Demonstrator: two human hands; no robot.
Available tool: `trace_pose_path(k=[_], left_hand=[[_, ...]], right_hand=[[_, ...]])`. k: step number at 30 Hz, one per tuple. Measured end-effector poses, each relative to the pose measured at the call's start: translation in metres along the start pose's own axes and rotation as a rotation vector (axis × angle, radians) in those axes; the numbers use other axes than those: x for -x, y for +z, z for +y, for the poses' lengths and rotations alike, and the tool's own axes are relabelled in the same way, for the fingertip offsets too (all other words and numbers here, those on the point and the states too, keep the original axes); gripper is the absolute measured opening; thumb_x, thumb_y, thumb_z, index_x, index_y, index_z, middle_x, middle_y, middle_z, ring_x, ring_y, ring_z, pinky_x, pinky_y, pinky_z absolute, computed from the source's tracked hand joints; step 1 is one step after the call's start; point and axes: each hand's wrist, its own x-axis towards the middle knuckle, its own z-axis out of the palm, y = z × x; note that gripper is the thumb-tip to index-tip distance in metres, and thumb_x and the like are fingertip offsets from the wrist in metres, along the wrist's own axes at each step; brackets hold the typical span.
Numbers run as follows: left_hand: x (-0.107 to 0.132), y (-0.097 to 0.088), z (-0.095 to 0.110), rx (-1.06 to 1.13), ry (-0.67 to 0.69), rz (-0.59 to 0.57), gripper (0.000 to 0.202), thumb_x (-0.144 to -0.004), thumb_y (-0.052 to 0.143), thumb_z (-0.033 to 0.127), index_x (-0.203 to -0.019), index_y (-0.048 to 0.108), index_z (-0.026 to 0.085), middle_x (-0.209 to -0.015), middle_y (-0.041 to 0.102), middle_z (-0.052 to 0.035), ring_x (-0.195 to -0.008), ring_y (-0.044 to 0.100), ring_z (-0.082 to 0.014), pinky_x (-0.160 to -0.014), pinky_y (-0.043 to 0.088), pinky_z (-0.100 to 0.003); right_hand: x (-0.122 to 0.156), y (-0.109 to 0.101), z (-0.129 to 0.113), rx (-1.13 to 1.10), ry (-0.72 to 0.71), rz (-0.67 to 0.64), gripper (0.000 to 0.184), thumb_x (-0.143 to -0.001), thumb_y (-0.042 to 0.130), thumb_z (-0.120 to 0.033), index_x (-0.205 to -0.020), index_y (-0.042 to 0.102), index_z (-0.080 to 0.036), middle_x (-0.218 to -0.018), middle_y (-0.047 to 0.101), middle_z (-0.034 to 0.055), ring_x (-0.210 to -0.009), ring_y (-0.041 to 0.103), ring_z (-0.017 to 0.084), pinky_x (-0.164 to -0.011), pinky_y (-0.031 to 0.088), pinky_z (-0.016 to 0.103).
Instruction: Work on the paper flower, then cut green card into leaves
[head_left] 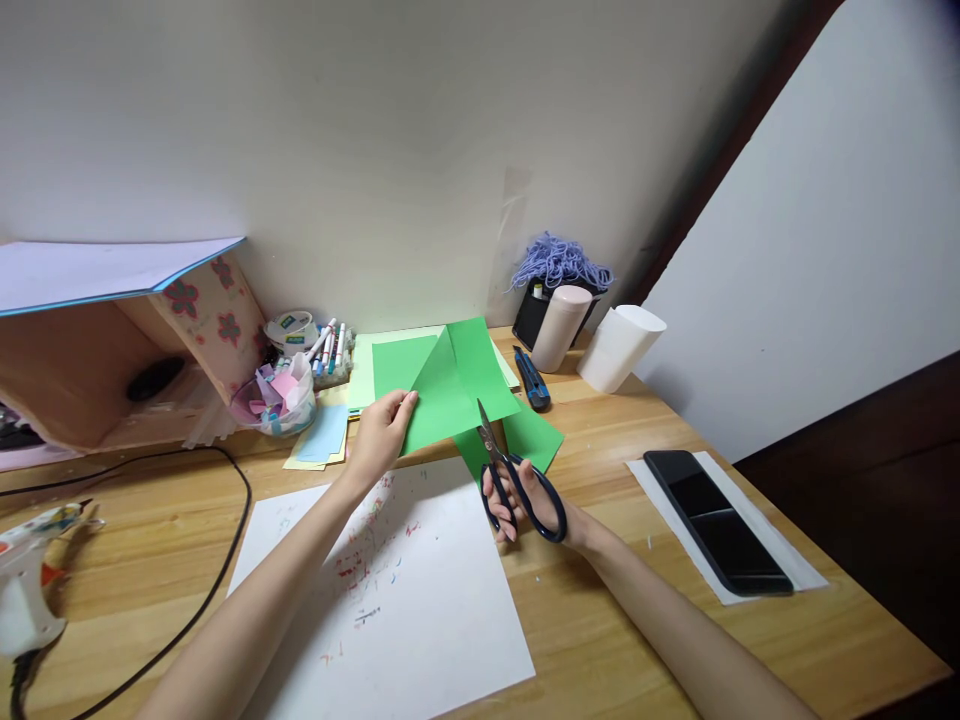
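My left hand [384,432] pinches the left edge of a creased green paper sheet [457,385], lifted above the desk. In my right hand [517,498] is a pair of black-handled scissors [534,505], with fingers through the loops. The scissors' blades point up and away, their tips at the lower edge of the sheet; I cannot tell whether they are cutting into it. Another green paper piece [534,438] lies beneath and to the right. Behind are a further green sheet [394,362] and pale green paper [361,352].
White paper [420,600] with coloured marks lies in front. At left are a glue gun [34,570] with its cable, a cardboard box [202,330] and a scrap tub [289,410]. A utility knife [532,380], tissue roll [621,348] and phone [716,520] are at right.
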Motion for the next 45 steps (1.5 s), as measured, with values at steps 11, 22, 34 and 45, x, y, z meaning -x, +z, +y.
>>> trace_pose_path(k=[11, 22, 34, 45], left_hand=[[0.0, 0.0, 0.001, -0.007, 0.014, 0.018, 0.031, -0.085, 0.037, 0.039, -0.066, 0.049, 0.017, -0.059, 0.042, 0.0027, -0.058, 0.038, -0.0111, -0.054, 0.029, -0.021], [-0.001, -0.003, 0.002, -0.022, 0.003, 0.032, 0.031, -0.084, 0.037, 0.04, -0.065, 0.048, 0.018, -0.059, 0.043, 0.0015, -0.059, 0.039, -0.0126, -0.055, 0.029, -0.022], [0.001, 0.002, 0.002, 0.069, -0.019, -0.031, 0.033, -0.083, 0.04, 0.041, -0.066, 0.054, 0.016, -0.06, 0.047, 0.0015, -0.057, 0.04, -0.0115, -0.054, 0.031, -0.02], [0.001, 0.002, 0.002, 0.122, -0.052, -0.039, 0.033, -0.082, 0.041, 0.041, -0.064, 0.054, 0.016, -0.058, 0.047, 0.0018, -0.055, 0.04, -0.0108, -0.052, 0.032, -0.02]], right_hand=[[0.005, 0.008, -0.003, 0.031, -0.031, 0.1, 0.061, -0.055, 0.05, -0.077, -0.074, 0.039, -0.02, -0.049, 0.037, -0.0094, -0.035, 0.037, 0.005, -0.038, 0.039, 0.02], [0.003, 0.007, 0.0, 0.105, -0.055, 0.174, 0.051, -0.063, 0.054, -0.068, -0.071, 0.039, -0.02, -0.049, 0.038, -0.0092, -0.031, 0.033, 0.003, -0.028, 0.033, 0.016], [-0.001, 0.007, 0.003, -0.035, 0.023, 0.102, 0.068, -0.047, 0.05, -0.081, -0.074, 0.042, -0.019, -0.045, 0.04, -0.0103, -0.032, 0.037, 0.005, -0.034, 0.039, 0.02], [0.002, 0.013, 0.0, 0.039, -0.048, 0.193, 0.054, -0.061, 0.052, -0.072, -0.071, 0.04, -0.02, -0.046, 0.037, -0.0097, -0.03, 0.035, 0.004, -0.029, 0.034, 0.017]])
